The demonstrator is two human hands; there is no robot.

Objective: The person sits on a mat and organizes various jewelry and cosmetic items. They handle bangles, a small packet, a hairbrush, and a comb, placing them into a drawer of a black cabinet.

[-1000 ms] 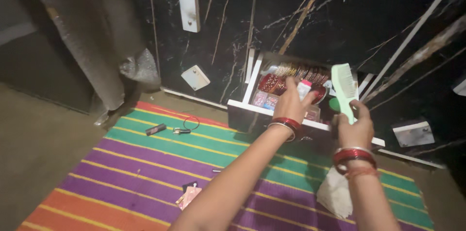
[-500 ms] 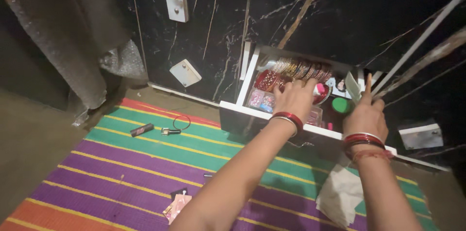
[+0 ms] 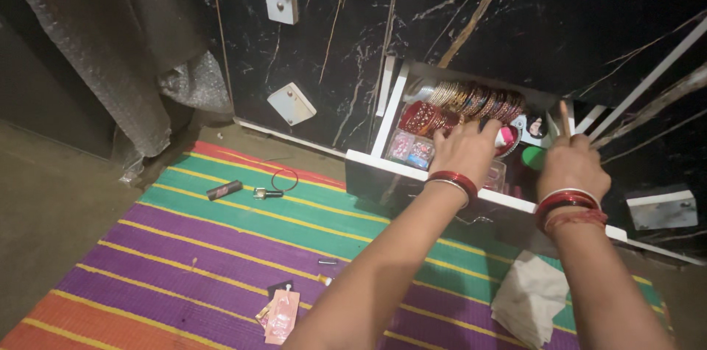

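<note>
both your hands are reaching forward into the open white drawer [image 3: 442, 170]: your left hand [image 3: 464, 150] is spreading flat over the red bangles [image 3: 427, 119], gripping nothing visible, while your right hand [image 3: 571, 166], nearer the green lid [image 3: 532, 157], is curling with one finger raised; i cannot tell whether it holds anything.

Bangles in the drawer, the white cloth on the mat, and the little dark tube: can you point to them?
bangles [image 3: 471, 100], head view, middle of the row at the back of the drawer
white cloth [image 3: 532, 298], head view, centre of the crumpled cloth
dark tube [image 3: 224, 189], head view, middle of its body
</note>
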